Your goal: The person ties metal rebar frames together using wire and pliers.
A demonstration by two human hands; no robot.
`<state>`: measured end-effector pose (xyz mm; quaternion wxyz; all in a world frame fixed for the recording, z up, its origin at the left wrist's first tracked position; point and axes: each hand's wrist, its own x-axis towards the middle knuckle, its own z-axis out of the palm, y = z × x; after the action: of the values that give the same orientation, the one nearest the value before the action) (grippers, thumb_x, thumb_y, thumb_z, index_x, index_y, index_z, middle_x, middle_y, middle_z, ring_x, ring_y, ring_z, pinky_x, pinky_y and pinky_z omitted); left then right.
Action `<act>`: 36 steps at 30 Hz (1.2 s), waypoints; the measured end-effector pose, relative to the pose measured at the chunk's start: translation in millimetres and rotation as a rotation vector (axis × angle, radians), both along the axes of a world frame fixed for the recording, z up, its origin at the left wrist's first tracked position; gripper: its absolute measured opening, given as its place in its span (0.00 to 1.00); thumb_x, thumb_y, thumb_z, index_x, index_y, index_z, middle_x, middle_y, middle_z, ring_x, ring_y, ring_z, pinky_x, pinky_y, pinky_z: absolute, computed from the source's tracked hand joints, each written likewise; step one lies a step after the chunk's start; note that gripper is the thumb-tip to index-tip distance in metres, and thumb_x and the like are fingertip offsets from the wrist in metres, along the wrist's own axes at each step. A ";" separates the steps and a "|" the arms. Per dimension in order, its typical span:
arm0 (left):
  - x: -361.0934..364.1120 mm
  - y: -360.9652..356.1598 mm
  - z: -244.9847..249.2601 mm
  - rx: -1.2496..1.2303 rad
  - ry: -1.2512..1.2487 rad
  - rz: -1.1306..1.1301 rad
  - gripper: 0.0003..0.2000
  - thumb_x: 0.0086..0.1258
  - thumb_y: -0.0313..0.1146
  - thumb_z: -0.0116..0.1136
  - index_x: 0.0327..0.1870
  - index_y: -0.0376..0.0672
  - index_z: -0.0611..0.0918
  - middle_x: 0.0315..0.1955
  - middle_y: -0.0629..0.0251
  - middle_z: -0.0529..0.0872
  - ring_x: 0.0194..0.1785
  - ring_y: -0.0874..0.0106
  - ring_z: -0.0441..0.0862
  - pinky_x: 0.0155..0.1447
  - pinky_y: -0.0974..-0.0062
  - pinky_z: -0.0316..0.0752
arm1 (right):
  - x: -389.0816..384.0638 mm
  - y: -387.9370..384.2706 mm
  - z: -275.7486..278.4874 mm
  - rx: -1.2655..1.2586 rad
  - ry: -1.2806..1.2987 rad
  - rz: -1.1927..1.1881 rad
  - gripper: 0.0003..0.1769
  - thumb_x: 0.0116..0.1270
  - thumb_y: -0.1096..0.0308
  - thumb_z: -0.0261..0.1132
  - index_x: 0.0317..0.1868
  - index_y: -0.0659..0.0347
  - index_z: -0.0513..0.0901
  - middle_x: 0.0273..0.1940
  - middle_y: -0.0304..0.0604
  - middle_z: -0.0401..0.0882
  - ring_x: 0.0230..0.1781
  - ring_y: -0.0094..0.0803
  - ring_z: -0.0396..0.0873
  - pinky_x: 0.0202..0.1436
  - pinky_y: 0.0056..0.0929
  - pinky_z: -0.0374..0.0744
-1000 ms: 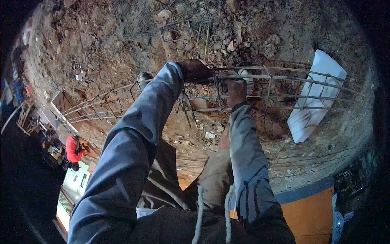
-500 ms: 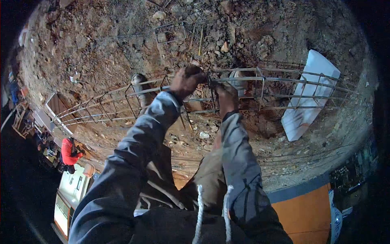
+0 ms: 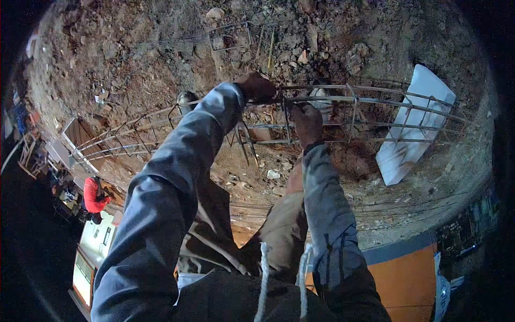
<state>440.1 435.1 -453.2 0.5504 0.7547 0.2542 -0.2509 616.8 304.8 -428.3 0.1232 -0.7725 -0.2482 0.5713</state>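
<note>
A long rebar cage (image 3: 375, 100), made of thin bars with square stirrups, runs crosswise in front of me above the dirt. My left hand (image 3: 257, 86) is closed at its far top bar, beside a stirrup (image 3: 285, 115); the fingertips are hidden. Nearer to me, my right hand (image 3: 307, 123) has its fingers curled at the same stirrup and the second bar. Any tie wire between the hands is too small to make out. Two dark tool handles (image 3: 247, 142), like those of pincers, hang from the cage below my left forearm.
A white board (image 3: 416, 126) lies under the cage's right end. A loose stirrup (image 3: 229, 37) rests on the rubble beyond. My shoes (image 3: 322, 104) stand under the cage. A person in red (image 3: 94, 196) is at the far left. An orange panel (image 3: 399, 282) is at lower right.
My left hand has moved away from me and slightly right, onto the far bar. My right hand has shifted a little right. The view has also shifted slightly.
</note>
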 end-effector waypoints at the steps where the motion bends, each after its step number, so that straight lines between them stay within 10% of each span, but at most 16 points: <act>1: 3.1 -0.9 -2.6 0.196 -0.025 -0.091 0.11 0.63 0.43 0.54 0.25 0.50 0.81 0.22 0.69 0.83 0.25 0.68 0.82 0.30 0.68 0.77 | 0.1 -3.3 -4.0 -0.042 -0.124 0.063 0.17 0.56 0.56 0.63 0.33 0.64 0.82 0.30 0.51 0.80 0.32 0.43 0.78 0.36 0.39 0.72; 3: 4.0 -2.5 34.2 0.103 0.189 0.155 0.08 0.61 0.40 0.57 0.24 0.50 0.82 0.24 0.67 0.83 0.28 0.67 0.82 0.32 0.69 0.77 | 1.6 0.0 -0.2 -0.060 -0.064 0.053 0.17 0.56 0.57 0.63 0.32 0.64 0.82 0.29 0.49 0.80 0.31 0.42 0.77 0.35 0.38 0.72; 5: -17.1 -28.2 18.1 -0.016 -0.359 0.897 0.03 0.58 0.34 0.60 0.27 0.49 0.84 0.27 0.66 0.84 0.31 0.66 0.82 0.36 0.69 0.77 | 0.3 11.4 15.1 -0.080 -0.009 0.037 0.17 0.55 0.57 0.63 0.32 0.65 0.82 0.27 0.47 0.80 0.30 0.40 0.77 0.35 0.37 0.72; 6: -21.2 -32.2 17.5 -0.661 -0.217 1.261 0.03 0.56 0.31 0.62 0.30 0.48 0.85 0.30 0.66 0.84 0.33 0.64 0.83 0.40 0.69 0.78 | -1.4 18.8 28.5 -0.045 0.048 -0.032 0.16 0.54 0.57 0.63 0.30 0.65 0.81 0.26 0.46 0.78 0.28 0.37 0.75 0.33 0.36 0.71; 9: -12.9 -32.4 6.5 -0.963 -0.164 1.462 0.05 0.56 0.31 0.62 0.33 0.46 0.84 0.30 0.65 0.84 0.33 0.63 0.83 0.41 0.68 0.78 | 0.7 10.7 13.5 -0.107 0.088 -0.069 0.15 0.53 0.58 0.63 0.26 0.65 0.79 0.22 0.44 0.75 0.24 0.32 0.71 0.29 0.35 0.68; 10: -7.6 -27.7 6.4 -0.965 -0.166 1.467 0.05 0.56 0.31 0.62 0.33 0.46 0.84 0.30 0.65 0.84 0.33 0.63 0.83 0.41 0.68 0.78 | 2.1 5.6 5.3 -0.201 0.071 -0.048 0.15 0.52 0.59 0.63 0.24 0.65 0.77 0.20 0.42 0.73 0.22 0.30 0.68 0.28 0.34 0.67; 13: 7.5 1.9 13.6 0.244 -0.041 -0.055 0.09 0.63 0.42 0.55 0.38 0.50 0.83 0.33 0.66 0.84 0.34 0.61 0.82 0.39 0.66 0.78 | 2.4 6.5 8.4 -0.091 0.081 -0.072 0.15 0.51 0.60 0.62 0.22 0.65 0.75 0.18 0.42 0.70 0.21 0.29 0.66 0.26 0.34 0.65; 18: 2.5 -17.2 -2.8 0.437 -0.217 0.118 0.09 0.59 0.41 0.60 0.34 0.48 0.82 0.27 0.66 0.84 0.31 0.64 0.82 0.38 0.68 0.78 | -4.0 14.1 27.2 -0.056 0.031 -0.100 0.14 0.51 0.62 0.63 0.23 0.67 0.76 0.19 0.40 0.71 0.22 0.29 0.67 0.29 0.33 0.67; 20: 6.7 -30.3 20.7 -0.453 0.133 1.383 0.07 0.55 0.31 0.61 0.33 0.41 0.80 0.27 0.65 0.83 0.31 0.70 0.81 0.38 0.71 0.77 | -5.8 1.4 17.8 -0.001 0.080 -0.154 0.14 0.51 0.62 0.64 0.24 0.67 0.77 0.19 0.40 0.71 0.22 0.29 0.68 0.30 0.32 0.68; 23: 22.3 -30.4 68.7 -0.474 -0.042 1.660 0.07 0.52 0.23 0.59 0.32 0.36 0.78 0.30 0.64 0.82 0.32 0.73 0.80 0.38 0.73 0.75 | -15.3 -7.4 15.1 0.210 0.029 -0.386 0.14 0.53 0.63 0.66 0.25 0.69 0.78 0.20 0.41 0.72 0.23 0.31 0.69 0.32 0.33 0.70; 25: 19.5 -45.0 69.3 -0.291 -0.044 1.498 0.07 0.53 0.23 0.58 0.34 0.37 0.77 0.33 0.61 0.82 0.32 0.68 0.80 0.38 0.72 0.75 | -10.9 8.2 33.8 0.169 0.065 -0.270 0.15 0.54 0.63 0.67 0.27 0.69 0.78 0.20 0.44 0.74 0.25 0.35 0.72 0.34 0.37 0.71; 27: 22.5 -61.0 88.8 0.414 -0.160 1.194 0.09 0.54 0.23 0.57 0.38 0.39 0.78 0.35 0.57 0.82 0.36 0.62 0.80 0.41 0.70 0.75 | -9.1 -0.9 26.6 0.101 -0.021 -0.119 0.12 0.55 0.66 0.65 0.28 0.69 0.77 0.22 0.48 0.75 0.25 0.41 0.74 0.33 0.39 0.70; 29: 22.0 -57.5 101.7 0.298 -0.173 1.141 0.14 0.55 0.23 0.55 0.44 0.40 0.78 0.38 0.54 0.81 0.43 0.57 0.78 0.48 0.68 0.74 | -13.2 18.9 60.7 0.419 -0.197 0.087 0.10 0.55 0.67 0.63 0.29 0.68 0.77 0.23 0.54 0.75 0.26 0.48 0.75 0.32 0.41 0.70; 36: 6.3 -66.8 87.7 0.204 -0.242 1.157 0.24 0.63 0.25 0.52 0.63 0.43 0.67 0.44 0.52 0.82 0.48 0.60 0.80 0.51 0.68 0.73 | -4.9 -0.4 42.7 0.202 -0.085 0.179 0.09 0.56 0.69 0.60 0.30 0.68 0.77 0.26 0.55 0.74 0.27 0.43 0.73 0.33 0.37 0.71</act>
<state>446.5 368.3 -365.6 0.5473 0.5661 0.5820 0.2030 611.9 304.4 -385.6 0.1385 -0.7545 -0.3772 0.5189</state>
